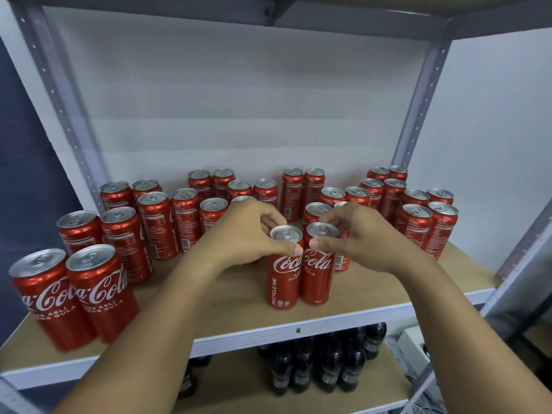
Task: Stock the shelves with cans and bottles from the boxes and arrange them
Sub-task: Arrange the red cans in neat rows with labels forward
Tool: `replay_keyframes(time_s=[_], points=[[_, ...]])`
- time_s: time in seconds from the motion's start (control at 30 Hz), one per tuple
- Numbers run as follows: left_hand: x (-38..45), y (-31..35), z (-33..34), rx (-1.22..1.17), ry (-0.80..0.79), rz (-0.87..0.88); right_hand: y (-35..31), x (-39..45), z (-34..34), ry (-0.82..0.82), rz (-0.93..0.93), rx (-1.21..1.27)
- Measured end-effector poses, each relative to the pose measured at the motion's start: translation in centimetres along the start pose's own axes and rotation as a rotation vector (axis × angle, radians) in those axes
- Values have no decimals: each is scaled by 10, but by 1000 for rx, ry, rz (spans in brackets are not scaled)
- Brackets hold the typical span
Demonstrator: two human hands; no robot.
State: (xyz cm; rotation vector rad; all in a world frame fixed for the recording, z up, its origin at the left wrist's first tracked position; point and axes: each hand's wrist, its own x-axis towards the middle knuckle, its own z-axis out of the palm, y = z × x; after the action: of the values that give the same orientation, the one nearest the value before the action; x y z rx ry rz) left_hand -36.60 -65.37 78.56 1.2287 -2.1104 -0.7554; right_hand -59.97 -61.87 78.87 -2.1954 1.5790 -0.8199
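We hold two upright red cans side by side, touching, near the front edge of the shelf [227,297]. Our left hand [248,234] grasps the left can [285,273] at its top rim, thumb on the near side and fingers curled over the far side. Our right hand [355,234] grasps the right can [318,270] the same way, thumb tip at the near rim. Both cans stand on the shelf board with logos facing us.

Behind and beside them, more cans [161,222] stand upright in paired columns running toward the back wall [227,109]. A front pair [74,294] stands at the left edge of the shelf, well apart from the held cans. On the lower shelf [239,380], dark bottles [322,366] stand grouped together.
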Motion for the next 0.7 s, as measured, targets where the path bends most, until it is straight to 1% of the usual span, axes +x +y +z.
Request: replay_keyframes(time_s=[0.1, 0.2, 0.27, 0.37, 0.43, 0.53, 0.63, 0.7], points=[[-1, -3, -7, -55, -97, -1, 8, 3, -1, -113, 1, 57], [-2, -8, -13, -89, -174, -13, 12, 2, -2, -155, 22, 150], [-3, -10, -11, -107, -164, -13, 11, 0, 0, -119, 14, 187], [-5, -6, -3, -87, -65, -13, 8, -1, 4, -6, -7, 142], [-5, -5, 2, -91, -27, 4, 9, -1, 6, 22, -15, 121], [-5, -8, 2, -181, -74, 0, 13, 1, 6, -14, -21, 136], [-7, -12, 0, -238, -117, -43, 21, 1, 1, -86, 0, 276], [-8, -14, 3, -249, -103, -51, 24, -1, -1, -84, 0, 351]])
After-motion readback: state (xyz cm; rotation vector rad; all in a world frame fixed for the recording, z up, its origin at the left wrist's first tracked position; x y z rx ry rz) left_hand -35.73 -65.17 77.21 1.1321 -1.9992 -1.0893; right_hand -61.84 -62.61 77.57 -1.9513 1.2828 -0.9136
